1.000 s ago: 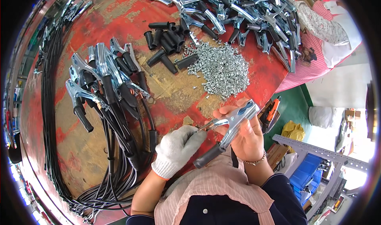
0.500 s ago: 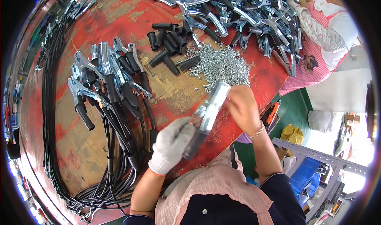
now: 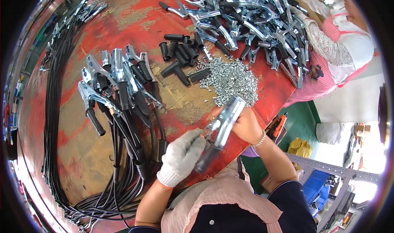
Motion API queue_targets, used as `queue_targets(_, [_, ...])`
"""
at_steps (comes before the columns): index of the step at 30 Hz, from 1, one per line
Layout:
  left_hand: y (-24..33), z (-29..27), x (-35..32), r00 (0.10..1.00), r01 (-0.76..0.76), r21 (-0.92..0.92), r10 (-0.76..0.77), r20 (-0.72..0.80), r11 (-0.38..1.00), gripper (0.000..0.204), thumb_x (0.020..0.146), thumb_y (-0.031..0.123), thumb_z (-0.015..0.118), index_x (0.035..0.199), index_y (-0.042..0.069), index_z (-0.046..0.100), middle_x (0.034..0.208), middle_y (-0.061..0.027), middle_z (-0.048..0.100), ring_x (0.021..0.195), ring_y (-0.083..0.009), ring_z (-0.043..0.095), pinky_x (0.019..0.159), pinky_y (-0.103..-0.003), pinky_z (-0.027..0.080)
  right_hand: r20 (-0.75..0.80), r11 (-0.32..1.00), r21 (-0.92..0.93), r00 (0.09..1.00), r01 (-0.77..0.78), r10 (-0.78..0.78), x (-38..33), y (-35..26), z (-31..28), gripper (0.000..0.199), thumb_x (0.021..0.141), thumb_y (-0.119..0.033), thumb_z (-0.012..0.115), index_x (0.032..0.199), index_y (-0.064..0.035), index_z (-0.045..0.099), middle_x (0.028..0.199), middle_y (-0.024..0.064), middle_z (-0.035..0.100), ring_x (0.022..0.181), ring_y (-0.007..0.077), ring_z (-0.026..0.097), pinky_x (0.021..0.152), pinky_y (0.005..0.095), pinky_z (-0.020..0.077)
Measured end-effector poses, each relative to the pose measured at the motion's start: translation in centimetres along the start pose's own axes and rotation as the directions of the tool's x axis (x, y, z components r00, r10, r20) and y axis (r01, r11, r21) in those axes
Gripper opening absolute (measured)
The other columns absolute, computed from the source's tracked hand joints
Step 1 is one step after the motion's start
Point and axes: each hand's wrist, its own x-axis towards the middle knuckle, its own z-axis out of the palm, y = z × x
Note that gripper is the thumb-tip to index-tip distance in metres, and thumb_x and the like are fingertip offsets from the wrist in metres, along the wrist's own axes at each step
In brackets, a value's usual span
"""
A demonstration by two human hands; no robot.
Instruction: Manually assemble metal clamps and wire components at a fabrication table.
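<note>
A shiny metal battery clamp (image 3: 230, 120) with a black handle sleeve (image 3: 208, 159) is held tilted over the table's near edge. My left hand (image 3: 180, 155), in a white knitted glove, is closed at its handle end, thumb and fingers pinching beside a copper-coloured piece (image 3: 204, 133). My bare right hand (image 3: 248, 126) is closed around the jaw end from behind; the clamp hides most of its fingers. Just beyond lies a heap of small silver screws (image 3: 230, 79). Several loose black sleeves (image 3: 180, 52) lie to its left.
Clamps attached to black cables (image 3: 123, 81) lie at the left of the worn red table (image 3: 176, 122). A long cable bundle (image 3: 53, 109) runs along the far left. A large clamp pile (image 3: 250, 19) covers the back right, near another person (image 3: 332, 48). A metal rack (image 3: 336, 167) stands at right.
My right hand has come in behind the clamp, its fingers now showing past the clamp's left side. The clamp sits slightly lower and further right in view. The whole view has shifted a little.
</note>
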Motion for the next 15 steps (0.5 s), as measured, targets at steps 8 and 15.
queue_targets(8, [1.3,0.2,-1.0,0.998,-0.043,0.075,0.038,0.056,0.996,0.025,0.095,0.013,0.057,0.112,-0.004,0.061,0.082,-0.0057,0.064,0.075,-0.0089,0.057,0.068,-0.025,0.047,0.071,0.677,0.733,0.997,-0.069,0.024,-2.5,-1.7,3.4,0.022,0.09,-0.016,0.068,0.102,0.0005,0.062,0.097,0.0054,0.063,0.09,0.0145,0.061,0.081,0.0293,0.0483])
queue_targets(15, [1.8,0.3,-1.0,0.995,-0.007,0.104,-0.004,0.1,0.995,0.025,0.095,0.015,0.057,0.113,-0.003,0.061,0.079,-0.0038,0.063,0.068,-0.0072,0.055,0.063,-0.024,0.046,0.104,0.714,0.688,0.991,-0.132,0.083,-3.4,0.0,3.4,0.02,0.088,-0.01,0.068,0.105,-0.0014,0.063,0.098,0.0099,0.068,0.09,0.021,0.067,0.077,0.034,0.0538])
